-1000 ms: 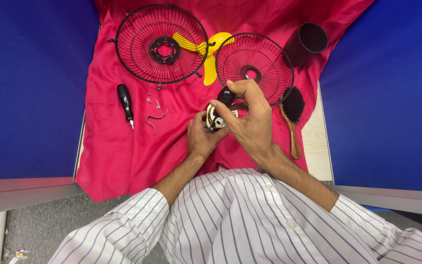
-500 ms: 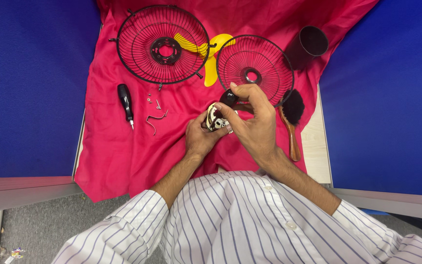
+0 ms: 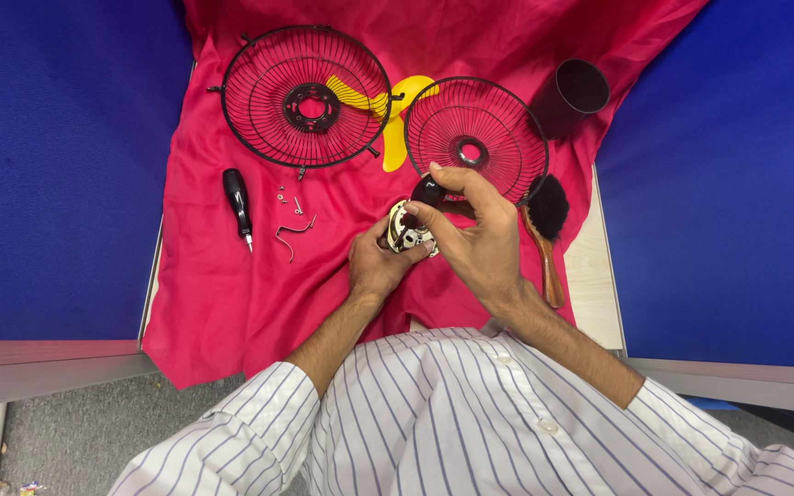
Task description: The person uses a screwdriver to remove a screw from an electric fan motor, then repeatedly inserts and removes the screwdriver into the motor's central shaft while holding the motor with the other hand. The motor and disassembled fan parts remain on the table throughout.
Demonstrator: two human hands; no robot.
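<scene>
My left hand (image 3: 374, 266) cups a small round fan motor (image 3: 407, 227) with metal parts showing, held just above the red cloth (image 3: 222, 285). My right hand (image 3: 475, 239) pinches a black-handled tool (image 3: 429, 190) whose tip meets the motor's face. Both hands sit at the middle of the cloth, just below the smaller black wire fan grille (image 3: 476, 140). The motor's underside is hidden by my fingers.
A larger black wire grille (image 3: 305, 96) lies at the back left over a yellow fan blade (image 3: 388, 106). A black screwdriver (image 3: 237, 206), small screws (image 3: 285, 196) and a bent wire clip (image 3: 292, 232) lie left. A brush (image 3: 546, 234) and black cylinder (image 3: 572, 96) sit right.
My hands have stayed over the motor with only small finger shifts. The right hand's grip on the black tool has turned slightly. Nothing on the cloth has moved.
</scene>
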